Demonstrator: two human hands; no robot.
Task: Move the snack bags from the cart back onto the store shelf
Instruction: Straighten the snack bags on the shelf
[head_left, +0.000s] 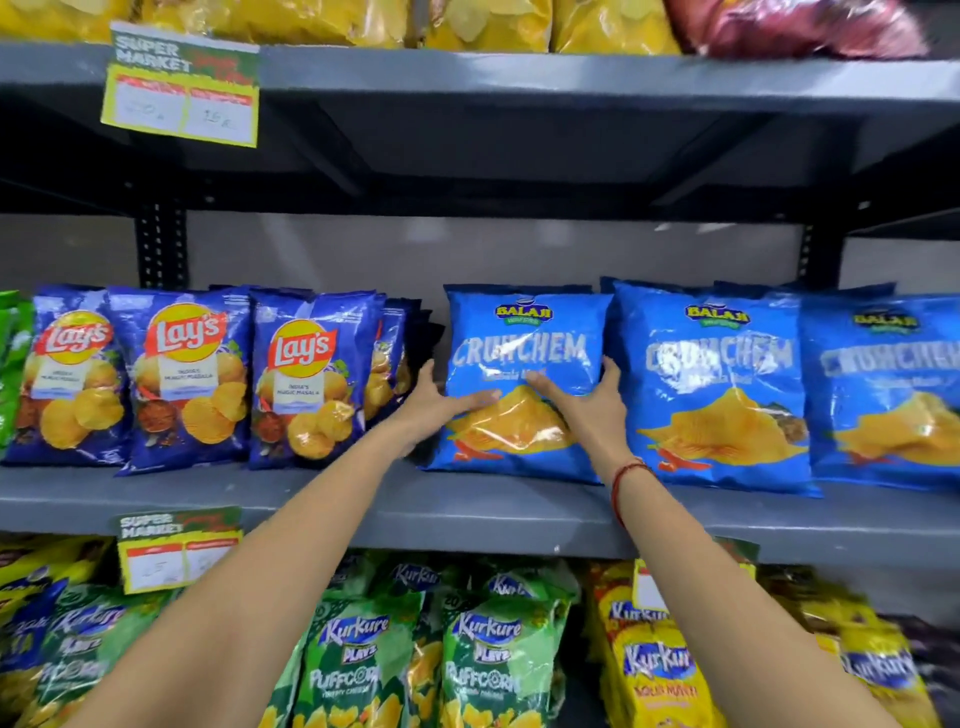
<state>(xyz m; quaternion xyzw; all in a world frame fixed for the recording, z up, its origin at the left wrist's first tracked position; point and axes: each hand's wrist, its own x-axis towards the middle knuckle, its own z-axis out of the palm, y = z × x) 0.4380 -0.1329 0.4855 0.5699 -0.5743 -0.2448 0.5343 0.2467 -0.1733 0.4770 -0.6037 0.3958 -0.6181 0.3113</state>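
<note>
Both hands (524, 405) gripping Crunchem bag (519, 332), upright on shelf edge (363, 512), probably touching R neighbor.

Blue Crunchem bag (519, 379) upright on mid shelf (363, 514), btwn both hands.

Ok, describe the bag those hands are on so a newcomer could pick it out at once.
Start at the grey middle shelf, with dark blue Lay's bags at its left and light blue Balaji Crunchem bags to the right. The held Crunchem bag is the leftmost light blue one, right after the Lay's. It alone has the left hand and right hand pressed on it.
</note>
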